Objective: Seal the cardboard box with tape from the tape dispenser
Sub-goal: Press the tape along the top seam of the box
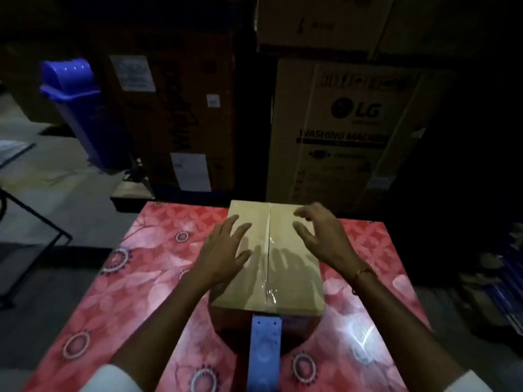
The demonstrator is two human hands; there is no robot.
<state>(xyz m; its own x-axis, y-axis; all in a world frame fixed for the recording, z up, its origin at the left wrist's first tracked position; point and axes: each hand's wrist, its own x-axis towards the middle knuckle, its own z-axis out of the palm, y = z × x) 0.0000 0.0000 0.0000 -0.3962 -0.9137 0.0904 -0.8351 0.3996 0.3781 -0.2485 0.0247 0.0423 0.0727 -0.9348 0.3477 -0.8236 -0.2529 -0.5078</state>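
While both hands hover over it, the cardboard box sits near the middle of the counter, a smooth tan rectangular block with its two top flaps meeting along a straight centre seam. Clear glossy tape, crinkled and shiny, runs along the near part of that seam. At about nine o'clock from the seam, the left hand lies flat on the flap, fingers spread, gripping nothing. At three o'clock the right hand is open with curled fingers, raised just above the flap, a thin gold bracelet at its wrist. At six o'clock a flat blue tape dispenser lies against the box's near side. A red flowered covering coats the counter.
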